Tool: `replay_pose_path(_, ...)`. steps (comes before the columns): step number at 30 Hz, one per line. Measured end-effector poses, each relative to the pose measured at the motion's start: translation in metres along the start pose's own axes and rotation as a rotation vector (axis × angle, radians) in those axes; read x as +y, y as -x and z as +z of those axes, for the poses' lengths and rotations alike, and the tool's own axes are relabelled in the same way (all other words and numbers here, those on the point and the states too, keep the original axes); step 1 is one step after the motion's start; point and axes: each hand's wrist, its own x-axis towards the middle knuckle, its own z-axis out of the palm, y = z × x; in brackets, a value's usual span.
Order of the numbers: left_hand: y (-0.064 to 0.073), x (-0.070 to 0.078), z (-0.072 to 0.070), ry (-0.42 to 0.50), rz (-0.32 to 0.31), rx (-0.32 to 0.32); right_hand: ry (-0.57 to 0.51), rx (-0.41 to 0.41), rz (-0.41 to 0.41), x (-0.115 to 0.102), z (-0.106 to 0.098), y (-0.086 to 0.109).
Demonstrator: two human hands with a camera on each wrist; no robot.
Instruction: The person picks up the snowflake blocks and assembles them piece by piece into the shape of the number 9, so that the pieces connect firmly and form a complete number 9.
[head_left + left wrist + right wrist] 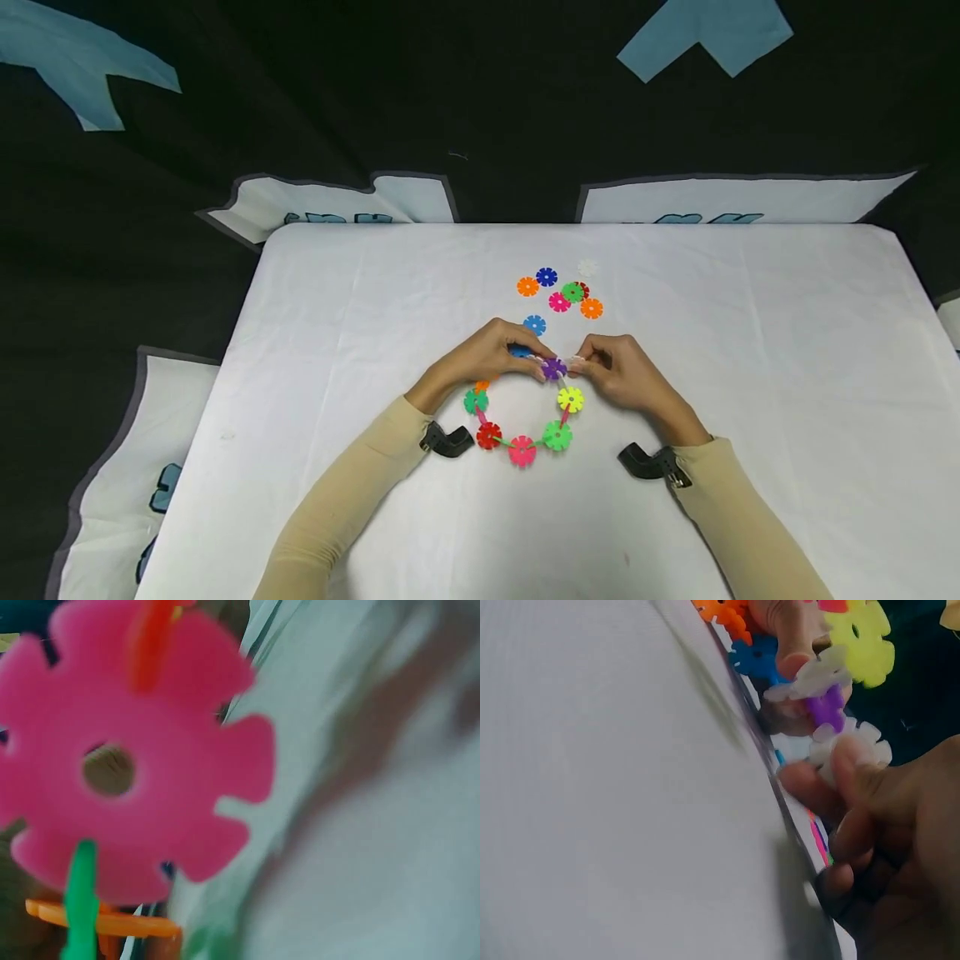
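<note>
A loop of colored interlocking discs with notched edges hangs between the two hands. My left hand point(495, 354) pinches the top of the loop by a translucent white disc point(819, 676) and a purple disc point(554, 369). My right hand point(624, 372) pinches another white interlocking disc point(866, 746) between thumb and index finger, against the purple one. Around the loop run a yellow disc point(571, 399), a light green disc point(557, 436), a pink disc point(522, 452), a red disc point(489, 435) and a teal disc point(476, 401). The left fingers partly hide a blue disc point(518, 351).
Beyond the hands, loose discs lie on the white table point(787, 350): a light blue disc point(535, 325), a dark blue disc point(547, 277), an orange disc point(528, 287), a white disc point(588, 267), and several others. A dark cloth point(510, 108) hangs behind the table's far edge.
</note>
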Motion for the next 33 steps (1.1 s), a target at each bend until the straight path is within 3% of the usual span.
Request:
replay_pose_path(5,0.000,0.003,-0.004,-0.033,0.031,-0.010,0.008,0.004,-0.076,-0.003,0.001,-0.005)
replay_pose_path(11,0.002,0.005,-0.009,-0.068,0.069,-0.033,0.018,-0.036,-0.064,-0.010,0.002,-0.010)
replay_pose_path(14,0.003,0.009,-0.011,-0.118,0.078,-0.044,0.051,-0.037,-0.058,-0.012,0.001,-0.010)
replay_pose_path(19,0.006,0.018,-0.013,-0.265,0.058,-0.070,0.124,0.039,-0.063,-0.012,-0.001,-0.006)
replay_pose_path(23,0.017,0.021,-0.012,-0.396,0.026,-0.043,0.179,0.110,-0.070,-0.013,0.004,-0.003)
replay_pose_path(26,0.029,0.017,-0.012,-0.440,0.006,0.006,0.211,0.093,-0.098,-0.014,0.010,-0.002)
replay_pose_path(30,0.044,0.011,-0.018,-0.407,0.005,0.052,0.210,0.013,-0.137,-0.017,0.014,-0.004)
replay_pose_path(33,0.052,0.006,-0.023,-0.367,0.016,0.046,0.221,0.013,-0.141,-0.015,0.012,-0.010)
